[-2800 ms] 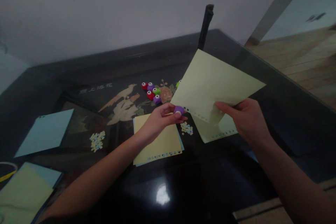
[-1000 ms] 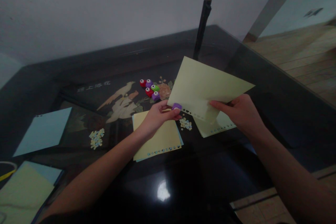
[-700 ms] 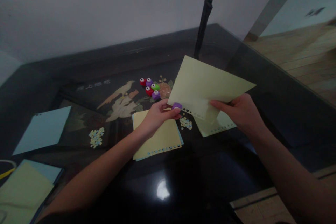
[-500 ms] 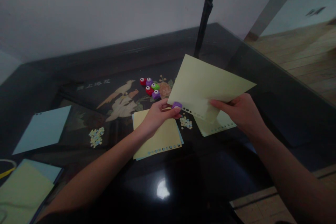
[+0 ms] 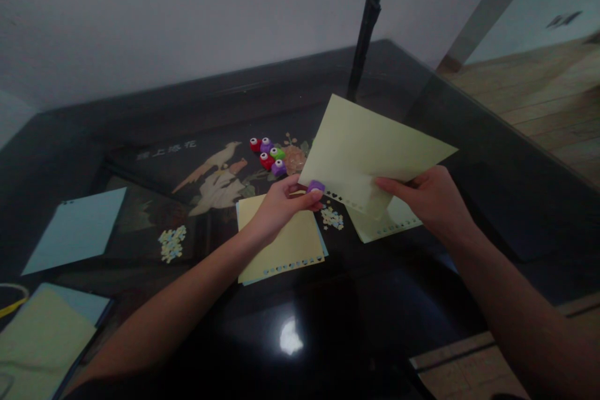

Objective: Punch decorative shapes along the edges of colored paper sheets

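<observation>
My left hand (image 5: 287,203) is closed around a small purple craft punch (image 5: 315,187), thumb on top, at the left corner of a pale yellow-green sheet of paper (image 5: 365,144). A row of small punched shapes runs along that sheet's lower edge, beside the punch. My right hand (image 5: 434,200) pinches the sheet from the right, thumb on its upper face. Below the hands lie a stack of yellow and blue paper (image 5: 276,244) with a punched edge, a small pile of paper cut-outs (image 5: 332,217), and more punched green paper (image 5: 379,231), partly hidden by the held sheet.
Several red, purple and green punches (image 5: 267,155) sit together beyond my left hand. At left are a blue sheet (image 5: 77,231), another cut-out pile (image 5: 172,244) and stacked paper (image 5: 42,344). A black post (image 5: 363,44) rises at the back of the dark glossy table (image 5: 187,337).
Almost nothing differs. Both hands keep their hold on the punch and the sheet, and the view has shifted very slightly.
</observation>
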The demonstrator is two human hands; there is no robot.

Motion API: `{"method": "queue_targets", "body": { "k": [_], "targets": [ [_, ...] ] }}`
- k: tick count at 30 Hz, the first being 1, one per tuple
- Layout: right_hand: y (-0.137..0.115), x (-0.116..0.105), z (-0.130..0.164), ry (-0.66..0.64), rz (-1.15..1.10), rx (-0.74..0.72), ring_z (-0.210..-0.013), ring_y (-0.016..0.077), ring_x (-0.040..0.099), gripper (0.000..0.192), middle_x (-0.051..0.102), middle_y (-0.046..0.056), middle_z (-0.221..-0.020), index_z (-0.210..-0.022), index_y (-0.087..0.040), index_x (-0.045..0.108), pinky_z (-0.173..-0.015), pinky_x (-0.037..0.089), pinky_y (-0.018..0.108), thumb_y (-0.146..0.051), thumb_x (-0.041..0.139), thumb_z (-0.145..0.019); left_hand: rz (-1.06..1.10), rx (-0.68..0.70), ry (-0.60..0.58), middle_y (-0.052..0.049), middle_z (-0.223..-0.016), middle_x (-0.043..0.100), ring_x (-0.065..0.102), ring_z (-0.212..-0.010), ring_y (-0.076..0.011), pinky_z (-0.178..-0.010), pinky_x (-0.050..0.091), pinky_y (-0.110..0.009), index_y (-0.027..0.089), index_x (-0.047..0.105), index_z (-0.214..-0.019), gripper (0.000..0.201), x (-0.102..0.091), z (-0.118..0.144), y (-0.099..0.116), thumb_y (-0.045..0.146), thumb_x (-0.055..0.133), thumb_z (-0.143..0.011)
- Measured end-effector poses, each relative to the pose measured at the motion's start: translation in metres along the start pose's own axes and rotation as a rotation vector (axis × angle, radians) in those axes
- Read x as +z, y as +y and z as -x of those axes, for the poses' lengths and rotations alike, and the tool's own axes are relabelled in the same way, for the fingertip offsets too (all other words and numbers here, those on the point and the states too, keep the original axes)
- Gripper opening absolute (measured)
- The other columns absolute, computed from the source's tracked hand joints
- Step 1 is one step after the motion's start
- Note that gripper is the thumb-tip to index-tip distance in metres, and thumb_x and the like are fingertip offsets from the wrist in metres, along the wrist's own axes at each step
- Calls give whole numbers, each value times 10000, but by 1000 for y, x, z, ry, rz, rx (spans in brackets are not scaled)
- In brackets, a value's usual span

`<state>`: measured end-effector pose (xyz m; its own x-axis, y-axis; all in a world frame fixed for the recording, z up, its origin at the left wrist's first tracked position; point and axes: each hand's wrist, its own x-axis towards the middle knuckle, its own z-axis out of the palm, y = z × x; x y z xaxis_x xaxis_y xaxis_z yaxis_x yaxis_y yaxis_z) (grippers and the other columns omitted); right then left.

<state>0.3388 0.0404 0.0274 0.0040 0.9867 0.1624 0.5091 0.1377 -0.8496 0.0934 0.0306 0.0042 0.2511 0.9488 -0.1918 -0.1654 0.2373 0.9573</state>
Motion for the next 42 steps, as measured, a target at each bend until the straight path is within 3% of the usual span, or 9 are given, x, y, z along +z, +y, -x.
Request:
{"method": "queue_targets", "body": {
  "k": [25,33,42],
  "targets": [
    [0,-1,1,-18,-23,-16,-882,293,717,167,762,54,-936,-833,-220,759,-821,570,430,-299,729,-689,-27,9,38,-26,-766,669,635,-633,-131,-651,505,-282,151,655,-864,264,3,2,7,281,782,-673],
    [-1,0,2,-12,-17,-15,-878,301,717,182,763,59,-933,-847,-209,757,-817,566,451,-300,732,-690,-147,75,49,0,-654,612,525,-576,-103,-546,374,-249,166,624,-783,208,2,2,5,314,750,-710],
    [-2,-1,2,-16,0,-19,-895,286,715,160,760,51,-954,-852,-232,752,-839,562,443,-297,729,-707,-147,77,54,-43,-854,689,579,-745,-146,-654,405,-271,175,665,-874,235,2,2,6,309,751,-701]
  ]
}}
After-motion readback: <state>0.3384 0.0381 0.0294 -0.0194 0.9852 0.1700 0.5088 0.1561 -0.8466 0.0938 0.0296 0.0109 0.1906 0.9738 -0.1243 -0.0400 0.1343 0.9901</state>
